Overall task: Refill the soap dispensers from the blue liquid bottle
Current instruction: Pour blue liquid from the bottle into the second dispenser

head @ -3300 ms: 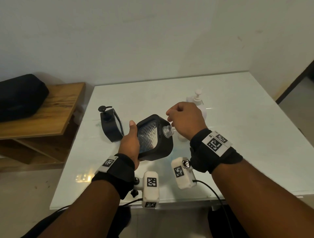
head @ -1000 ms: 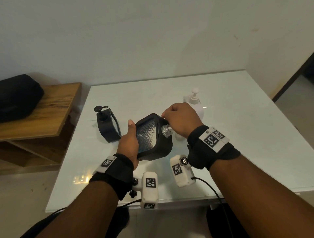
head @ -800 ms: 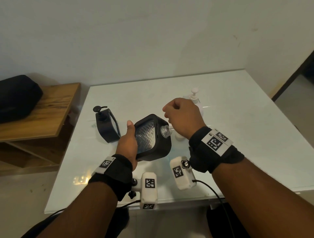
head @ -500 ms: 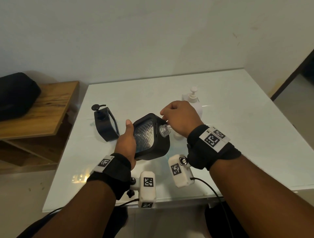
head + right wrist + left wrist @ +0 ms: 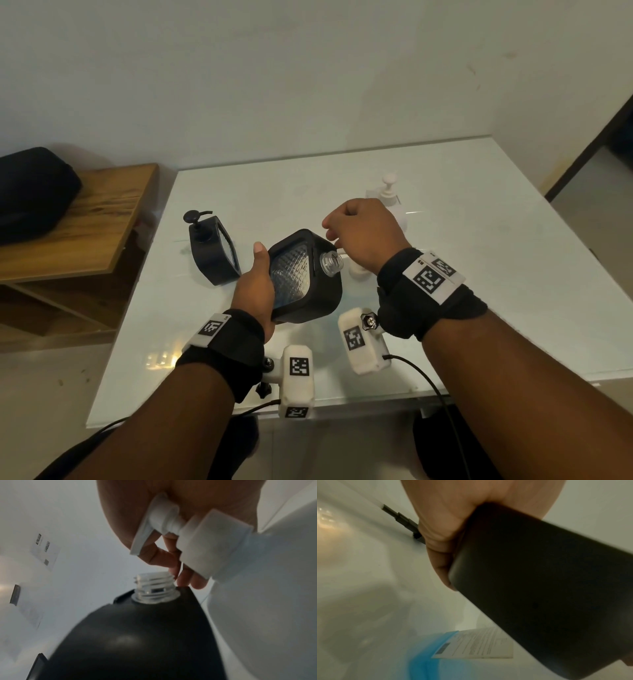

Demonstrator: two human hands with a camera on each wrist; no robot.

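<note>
My left hand (image 5: 255, 284) grips a black square soap dispenser (image 5: 305, 277), tilted above the table, its clear threaded neck (image 5: 331, 264) bare and open. In the left wrist view its dark base (image 5: 539, 588) fills the frame. The blue liquid bottle (image 5: 426, 660) stands below it; only its white top (image 5: 358, 272) shows under my right wrist. My right hand (image 5: 363, 233) sits over the bottle's white pump head (image 5: 164, 519), fingers (image 5: 171, 555) curled round it. The pump nozzle (image 5: 137, 547) points down toward the open neck (image 5: 154, 586).
A second black dispenser (image 5: 212, 253) with its pump on stands left on the white glass table (image 5: 479, 240). A white pump dispenser (image 5: 388, 195) stands behind my right hand. A thin dark pump tube (image 5: 399, 519) shows past my left hand. A wooden shelf (image 5: 78, 219) carries a black bag (image 5: 30, 192).
My right hand has bobbed down and up slightly over the open neck, and now sits a little higher. The left hand keeps the black dispenser tilted in the same place.
</note>
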